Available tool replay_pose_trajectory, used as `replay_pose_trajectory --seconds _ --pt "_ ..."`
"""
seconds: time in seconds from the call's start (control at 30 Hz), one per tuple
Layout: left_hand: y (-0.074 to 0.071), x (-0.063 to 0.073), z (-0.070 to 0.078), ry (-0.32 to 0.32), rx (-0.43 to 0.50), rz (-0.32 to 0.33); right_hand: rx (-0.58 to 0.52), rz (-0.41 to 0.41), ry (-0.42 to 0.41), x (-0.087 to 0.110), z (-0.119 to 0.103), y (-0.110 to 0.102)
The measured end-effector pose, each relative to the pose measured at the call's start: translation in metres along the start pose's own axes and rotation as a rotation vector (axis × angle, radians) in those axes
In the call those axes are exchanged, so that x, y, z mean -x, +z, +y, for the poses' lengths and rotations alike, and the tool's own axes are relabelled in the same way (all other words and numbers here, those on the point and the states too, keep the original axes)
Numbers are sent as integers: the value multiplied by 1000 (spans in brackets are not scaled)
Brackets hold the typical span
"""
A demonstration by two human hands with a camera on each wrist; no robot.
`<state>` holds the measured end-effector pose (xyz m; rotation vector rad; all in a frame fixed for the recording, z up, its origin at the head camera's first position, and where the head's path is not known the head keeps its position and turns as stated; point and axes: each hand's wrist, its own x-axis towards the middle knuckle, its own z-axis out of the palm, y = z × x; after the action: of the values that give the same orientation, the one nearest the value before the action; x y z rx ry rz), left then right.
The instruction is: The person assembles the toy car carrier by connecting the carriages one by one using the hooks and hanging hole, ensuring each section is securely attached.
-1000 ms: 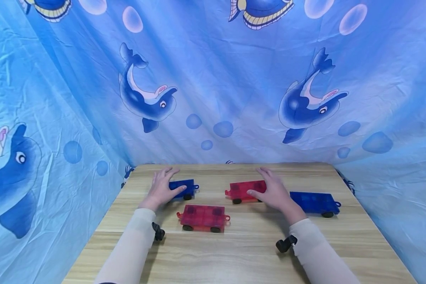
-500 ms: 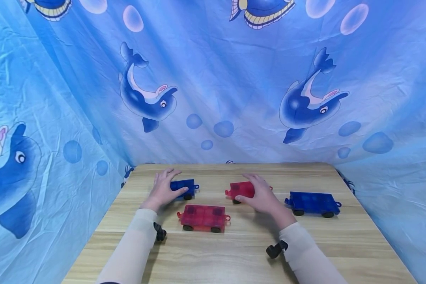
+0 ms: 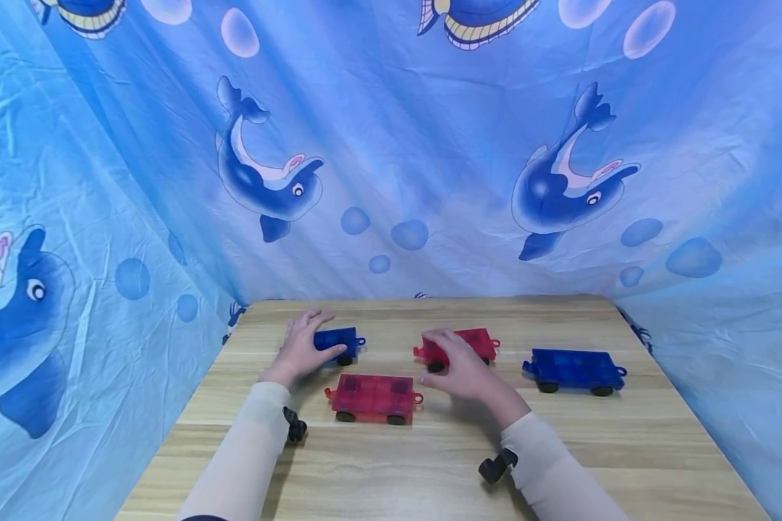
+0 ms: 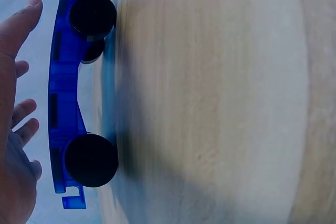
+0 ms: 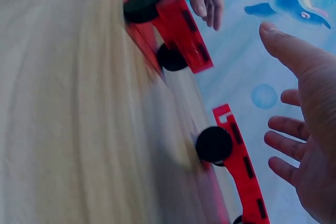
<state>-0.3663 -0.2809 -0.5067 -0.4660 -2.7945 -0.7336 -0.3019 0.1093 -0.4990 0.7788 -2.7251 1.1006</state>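
My left hand (image 3: 300,352) hovers over the left end of a blue toy train car (image 3: 336,342), thumb apart from the fingers; in the left wrist view a gap shows between the hand and the blue car (image 4: 65,82). Over the left part of the far red toy train car (image 3: 476,342) is my right hand (image 3: 459,367), its fingers spread and holding nothing. In the right wrist view this hand (image 5: 310,124) stands apart from both red cars. A nearer red toy train car (image 3: 373,396) sits between the hands, hooks at both ends.
Another blue toy train car (image 3: 573,370) stands on the right of the wooden table (image 3: 391,477). A blue curtain (image 3: 391,159) with printed dolphins hangs behind the table and along its sides. Black wrist cameras (image 3: 497,467) sit at both cuffs.
My right hand has moved left and nearer, from the right end of the far red car toward its left end. The left hand has barely shifted. The cars stand where they were.
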Motion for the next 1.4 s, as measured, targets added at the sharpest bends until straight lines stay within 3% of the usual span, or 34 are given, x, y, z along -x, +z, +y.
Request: replay_pose_trajectory --seconds 0.2,0.37,0.63,0.9,1.4 --pt "3 -2 -2 3 -21 -39 -73 -102 -40 1 -7 12" --pt "3 -1 -3 -5 -32 -68 -63 -162 -34 3 -13 20" --pt "5 3 -6 -9 -15 -101 71 -164 -83 6 -26 31" --pt "8 4 -8 -34 -15 -116 74 -224 -91 7 -25 47" --pt "10 5 -9 -37 -7 -105 96 -258 -52 10 -22 55"
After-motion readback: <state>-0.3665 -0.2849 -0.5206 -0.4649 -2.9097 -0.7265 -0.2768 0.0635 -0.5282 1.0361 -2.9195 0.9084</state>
